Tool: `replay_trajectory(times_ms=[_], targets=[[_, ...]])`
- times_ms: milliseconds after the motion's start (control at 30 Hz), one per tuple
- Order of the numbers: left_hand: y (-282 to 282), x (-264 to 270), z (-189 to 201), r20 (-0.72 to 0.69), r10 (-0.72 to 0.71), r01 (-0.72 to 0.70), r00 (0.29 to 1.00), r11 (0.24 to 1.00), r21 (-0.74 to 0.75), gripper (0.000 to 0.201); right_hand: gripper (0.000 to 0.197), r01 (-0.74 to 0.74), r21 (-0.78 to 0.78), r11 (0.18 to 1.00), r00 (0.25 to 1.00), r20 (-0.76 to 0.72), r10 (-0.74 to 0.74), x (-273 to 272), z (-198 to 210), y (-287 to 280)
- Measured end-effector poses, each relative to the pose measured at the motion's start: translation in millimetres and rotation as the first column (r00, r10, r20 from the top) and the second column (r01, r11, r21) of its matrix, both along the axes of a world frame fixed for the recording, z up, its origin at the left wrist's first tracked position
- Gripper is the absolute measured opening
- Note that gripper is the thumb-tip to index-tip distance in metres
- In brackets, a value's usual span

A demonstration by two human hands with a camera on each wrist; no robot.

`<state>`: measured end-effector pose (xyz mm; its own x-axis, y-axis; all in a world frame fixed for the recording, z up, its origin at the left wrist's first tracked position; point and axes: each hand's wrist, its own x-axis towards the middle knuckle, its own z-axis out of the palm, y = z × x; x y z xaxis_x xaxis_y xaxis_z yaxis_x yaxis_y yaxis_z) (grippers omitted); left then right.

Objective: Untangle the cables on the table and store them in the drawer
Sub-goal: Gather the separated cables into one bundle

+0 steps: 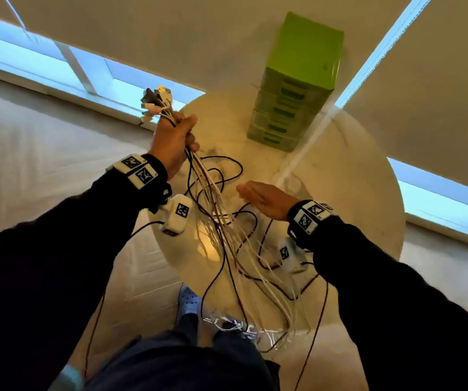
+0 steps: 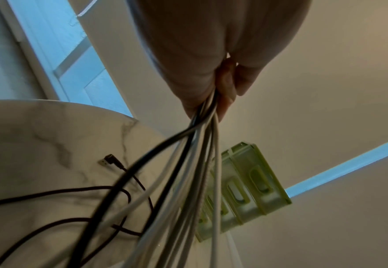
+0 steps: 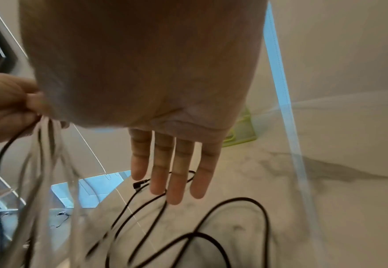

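My left hand (image 1: 178,138) is raised above the round marble table (image 1: 354,193) and grips a bundle of white and dark cables (image 1: 213,198). Their plugs (image 1: 155,104) stick out above the fist. The strands hang down across the table and over its near edge. In the left wrist view the curled fingers (image 2: 225,90) clamp the bundle of cables (image 2: 197,163). My right hand (image 1: 264,197) hovers flat over the table, right of the hanging strands, fingers (image 3: 172,172) straight and holding nothing. A dark cable (image 3: 211,217) lies in loops on the marble beneath it.
A green drawer unit (image 1: 297,88) with several closed drawers stands at the table's far side. A dark angled plug (image 2: 110,160) lies on the marble. My feet (image 1: 189,303) stand at the table's near edge, with cable ends on the floor beside them. Windows run along the floor line behind.
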<state>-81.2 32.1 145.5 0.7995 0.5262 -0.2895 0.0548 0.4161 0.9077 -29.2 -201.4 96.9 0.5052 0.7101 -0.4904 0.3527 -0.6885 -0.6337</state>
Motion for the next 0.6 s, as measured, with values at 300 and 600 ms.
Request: replay_trajectory(times_ms=[300,600], targets=[[13,-3,-21,-0.088,-0.135,0.133,0.987,0.991,-0.029,0.035,0.045,-0.111,-0.278,0.954,0.917,0.342,0.206,68,-77,104],[11,16,-39,-0.125,-0.180,0.169,0.976,0.981,-0.097,0.038,0.031,-0.184,-0.258,0.949,0.815,0.499,0.294,78,-94,118]])
